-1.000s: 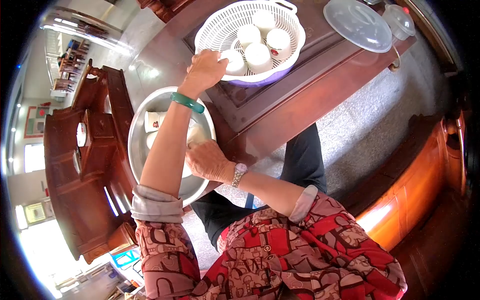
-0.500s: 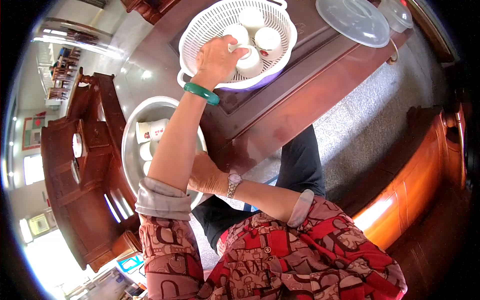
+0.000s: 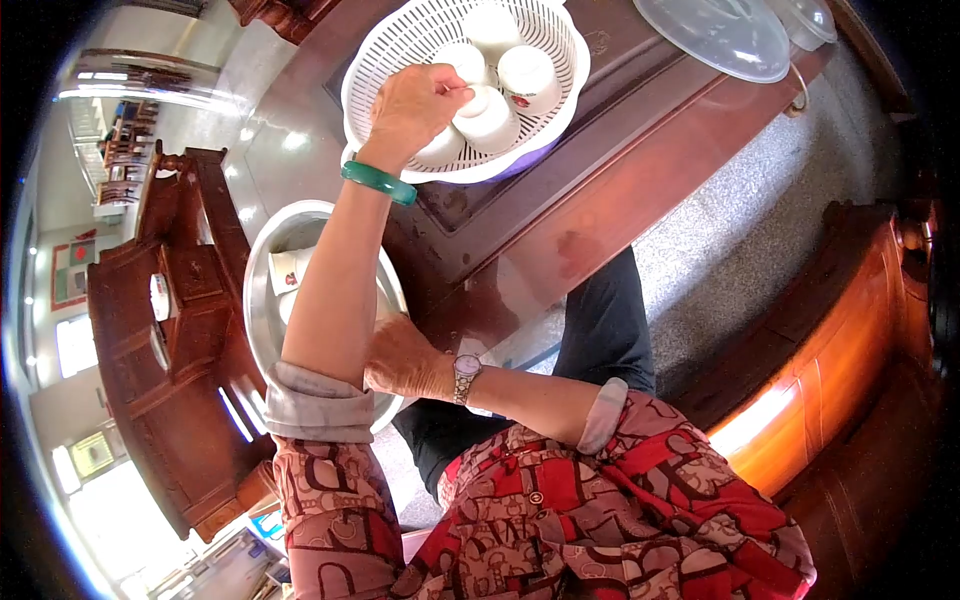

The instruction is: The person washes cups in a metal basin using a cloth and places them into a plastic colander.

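Note:
My left hand (image 3: 415, 108), with a green bangle at the wrist, is over a white slatted basket (image 3: 360, 55). Its thumb and forefinger are pressed together, with nothing seen between them. Just beside the fingertips, an upside-down white cup (image 3: 490, 125) stands in the basket. Several more white cups, such as one cup (image 3: 528, 78) with a red mark, surround it. Lower down, my right hand (image 3: 405, 358), wearing a wristwatch, is at the edge of a metal basin (image 3: 256, 320). My left forearm hides its fingers. Printed white cups (image 3: 285, 272) lie in the basin, partly covered.
The basket rests on a dark wooden table (image 3: 560, 240). A translucent lid (image 3: 715, 35) and a clear container (image 3: 805, 20) are at its far right. A wooden bench (image 3: 830, 350) stands on the right, and carved wooden furniture (image 3: 170, 370) on the left.
My left hand has drawn slightly left off the cup, and its thumb and forefinger have come together. The cup stays in the basket. My right hand has shifted slightly down and left.

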